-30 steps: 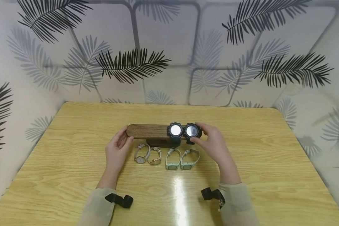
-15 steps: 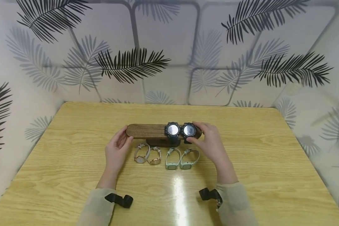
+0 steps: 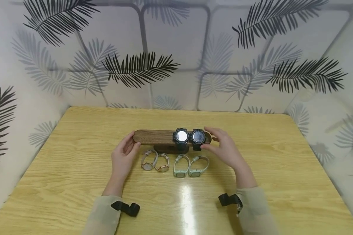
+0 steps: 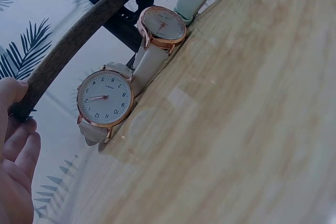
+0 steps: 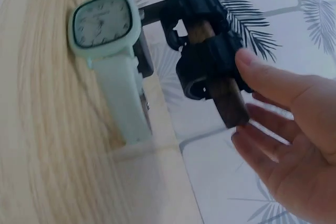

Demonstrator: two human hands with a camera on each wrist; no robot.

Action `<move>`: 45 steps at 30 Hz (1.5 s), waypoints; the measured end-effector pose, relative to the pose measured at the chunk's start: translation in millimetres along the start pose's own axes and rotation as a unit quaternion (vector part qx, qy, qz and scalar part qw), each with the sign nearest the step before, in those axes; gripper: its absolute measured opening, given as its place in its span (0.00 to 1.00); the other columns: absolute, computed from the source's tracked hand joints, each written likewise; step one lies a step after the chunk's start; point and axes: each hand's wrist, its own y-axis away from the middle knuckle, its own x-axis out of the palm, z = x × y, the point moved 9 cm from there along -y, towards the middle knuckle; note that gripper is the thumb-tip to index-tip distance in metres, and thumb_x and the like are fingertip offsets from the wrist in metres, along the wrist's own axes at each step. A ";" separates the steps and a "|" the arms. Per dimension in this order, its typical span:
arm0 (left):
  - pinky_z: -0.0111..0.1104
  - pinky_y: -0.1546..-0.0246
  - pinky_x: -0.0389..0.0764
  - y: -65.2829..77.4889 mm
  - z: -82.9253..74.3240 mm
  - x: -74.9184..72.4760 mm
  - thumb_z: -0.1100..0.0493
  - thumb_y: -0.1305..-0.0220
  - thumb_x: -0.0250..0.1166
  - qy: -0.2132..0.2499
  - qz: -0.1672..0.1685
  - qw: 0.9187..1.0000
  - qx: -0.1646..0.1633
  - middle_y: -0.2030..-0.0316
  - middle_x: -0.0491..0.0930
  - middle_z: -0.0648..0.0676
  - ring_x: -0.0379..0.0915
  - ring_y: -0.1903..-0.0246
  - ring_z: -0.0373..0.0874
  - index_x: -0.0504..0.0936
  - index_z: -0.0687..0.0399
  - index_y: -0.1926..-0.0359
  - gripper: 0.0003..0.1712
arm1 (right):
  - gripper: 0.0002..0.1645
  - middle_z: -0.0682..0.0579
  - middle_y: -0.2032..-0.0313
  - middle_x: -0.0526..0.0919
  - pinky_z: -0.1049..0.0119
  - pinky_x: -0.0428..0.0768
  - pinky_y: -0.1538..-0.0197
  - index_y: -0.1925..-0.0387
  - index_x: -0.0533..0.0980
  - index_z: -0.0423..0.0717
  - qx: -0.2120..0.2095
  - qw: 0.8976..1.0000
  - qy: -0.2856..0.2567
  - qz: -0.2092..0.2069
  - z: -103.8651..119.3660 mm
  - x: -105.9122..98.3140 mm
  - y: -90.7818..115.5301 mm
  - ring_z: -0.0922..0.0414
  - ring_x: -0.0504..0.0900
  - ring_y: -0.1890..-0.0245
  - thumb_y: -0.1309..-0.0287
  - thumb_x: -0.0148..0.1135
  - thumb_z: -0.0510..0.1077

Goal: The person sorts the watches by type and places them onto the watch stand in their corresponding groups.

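Observation:
A dark wooden watch stand [image 3: 154,137] has a horizontal bar with rounded ends. Two black sports watches, an inner one [image 3: 181,136] and an outer one [image 3: 198,137], are strapped round its right half. My left hand [image 3: 123,156] pinches the bar's left end between thumb and fingers, as the left wrist view also shows. Around the right end my right hand [image 3: 226,148] is spread, its thumb [image 5: 262,77] at the outer watch's edge and its fingers loosely bent; whether the thumb touches is hard to tell.
In front of the stand are two pale-strapped watches with rose-gold cases, one at left [image 4: 106,98] and one beside it [image 4: 164,24]. Two mint-green watches, one inner [image 3: 180,173] and one outer [image 5: 102,24], stand to their right. A patterned wall [image 3: 176,88] rises behind the wooden table [image 3: 76,156].
Both black watches slid slightly left along the bar with my right hand gripping the outer one. Since then that hand has loosened and drawn off to the right. My left hand stays put.

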 end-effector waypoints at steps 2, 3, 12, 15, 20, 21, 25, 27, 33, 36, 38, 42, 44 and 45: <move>0.42 0.43 0.72 0.2 0.0 0.6 0.69 0.38 0.63 -0.002 0.002 1.000 -0.002 0.42 0.71 0.68 0.69 0.41 0.56 0.71 0.71 0.39 0.26 | 0.42 0.40 0.38 0.69 0.52 0.74 0.40 0.36 0.67 0.37 -0.014 1.000 -0.014 0.008 -2.9 1.3 0.9 0.44 0.67 0.38 0.52 0.73 0.39; 0.43 0.43 0.72 0.3 0.1 1.0 0.70 0.38 0.63 -0.004 0.003 1.000 -0.003 0.42 0.71 0.68 0.69 0.41 0.56 0.71 0.71 0.39 0.26 | 0.41 0.40 0.37 0.69 0.52 0.73 0.40 0.36 0.67 0.36 -0.019 1.000 -0.021 0.012 -4.4 2.0 1.2 0.44 0.67 0.38 0.52 0.73 0.37; 0.35 0.44 0.73 -4.3 24.6 -0.5 0.67 0.38 0.64 0.004 0.000 1.000 -0.003 0.41 0.72 0.63 0.69 0.41 0.52 0.73 0.63 0.38 0.26 | 0.35 0.42 0.38 0.71 0.58 0.72 0.39 0.37 0.70 0.38 -0.037 0.992 -0.122 -0.008 -26.8 2.6 1.9 0.46 0.70 0.39 0.48 0.68 0.31; 0.30 0.45 0.73 -5.4 30.3 -0.8 0.65 0.38 0.65 0.002 -0.001 1.000 0.004 0.41 0.73 0.62 0.70 0.41 0.50 0.73 0.61 0.38 0.26 | 0.35 0.42 0.38 0.70 0.61 0.70 0.37 0.37 0.69 0.37 -0.032 0.984 -0.176 -0.015 -33.5 4.7 2.5 0.46 0.68 0.38 0.49 0.67 0.30; 0.29 0.46 0.74 -5.6 31.0 -0.6 0.63 0.38 0.66 0.005 0.000 1.000 0.010 0.41 0.73 0.61 0.70 0.41 0.49 0.74 0.60 0.38 0.27 | 0.35 0.41 0.36 0.68 0.66 0.69 0.37 0.37 0.69 0.36 -0.022 0.972 -0.233 -0.029 -44.2 9.6 4.2 0.47 0.66 0.36 0.48 0.66 0.28; 0.29 0.46 0.74 -5.6 30.7 -0.6 0.63 0.38 0.66 0.004 0.000 1.000 0.010 0.41 0.73 0.61 0.70 0.41 0.49 0.74 0.59 0.38 0.26 | 0.35 0.42 0.36 0.68 0.66 0.69 0.37 0.37 0.68 0.36 -0.022 0.971 -0.237 -0.032 -46.4 10.6 4.6 0.48 0.66 0.36 0.48 0.66 0.29; 0.30 0.45 0.74 -5.5 29.3 -0.1 0.63 0.37 0.65 0.001 0.000 1.000 0.009 0.41 0.73 0.61 0.70 0.41 0.49 0.74 0.60 0.38 0.26 | 0.34 0.43 0.35 0.67 0.67 0.70 0.39 0.36 0.68 0.38 -0.024 0.968 -0.245 -0.047 -53.4 14.0 7.0 0.52 0.66 0.36 0.46 0.65 0.30; 0.30 0.45 0.74 -5.2 29.1 0.2 0.63 0.37 0.65 0.000 0.000 1.000 0.009 0.41 0.73 0.60 0.70 0.42 0.49 0.74 0.59 0.38 0.26 | 0.34 0.42 0.34 0.66 0.66 0.73 0.41 0.35 0.67 0.37 -0.026 0.964 -0.260 -0.053 -56.0 16.4 8.8 0.54 0.70 0.38 0.45 0.63 0.29; 0.35 0.44 0.74 -2.3 17.3 1.9 0.67 0.37 0.64 0.003 0.003 1.000 -0.001 0.41 0.73 0.63 0.70 0.42 0.51 0.73 0.64 0.38 0.26 | 0.33 0.44 0.35 0.67 0.66 0.77 0.45 0.35 0.68 0.40 0.001 0.954 -0.293 -0.068 -61.3 21.3 13.5 0.60 0.77 0.46 0.42 0.64 0.32; 0.36 0.44 0.73 -1.2 9.2 2.0 0.68 0.38 0.64 0.003 0.004 1.000 -0.004 0.42 0.73 0.65 0.70 0.42 0.54 0.72 0.67 0.38 0.26 | 0.32 0.43 0.34 0.67 0.67 0.76 0.44 0.35 0.67 0.38 0.012 0.955 -0.289 -0.065 -51.5 18.1 14.7 0.60 0.76 0.46 0.42 0.63 0.32; 0.37 0.44 0.73 -0.5 4.4 1.5 0.69 0.38 0.63 0.005 0.001 1.000 -0.001 0.43 0.73 0.67 0.70 0.42 0.56 0.71 0.69 0.39 0.26 | 0.32 0.42 0.34 0.66 0.67 0.76 0.44 0.35 0.67 0.36 0.018 0.955 -0.288 -0.064 -44.7 15.7 15.5 0.60 0.76 0.46 0.42 0.62 0.31; 0.44 0.42 0.72 0.7 -8.2 -0.7 0.72 0.38 0.63 0.012 -0.013 1.000 0.013 0.44 0.73 0.68 0.69 0.43 0.56 0.71 0.73 0.41 0.24 | 0.32 0.40 0.34 0.65 0.68 0.75 0.44 0.35 0.66 0.35 0.019 0.957 -0.284 -0.063 -37.8 13.9 16.0 0.60 0.76 0.46 0.42 0.61 0.29; 0.43 0.42 0.73 1.3 -17.6 -2.3 0.73 0.39 0.63 -0.002 -0.023 0.999 0.034 0.45 0.73 0.68 0.69 0.44 0.56 0.72 0.74 0.43 0.23 | 0.32 0.40 0.34 0.65 0.69 0.75 0.43 0.35 0.65 0.35 0.017 0.957 -0.284 -0.062 -37.7 14.6 15.9 0.62 0.76 0.46 0.42 0.61 0.29; 0.41 0.43 0.74 1.5 -22.8 -3.0 0.73 0.40 0.63 -0.012 -0.028 0.998 0.049 0.46 0.74 0.68 0.69 0.45 0.55 0.73 0.75 0.44 0.22 | 0.32 0.40 0.34 0.65 0.69 0.74 0.43 0.35 0.65 0.35 0.016 0.957 -0.284 -0.062 -37.6 14.9 15.8 0.63 0.75 0.45 0.42 0.61 0.29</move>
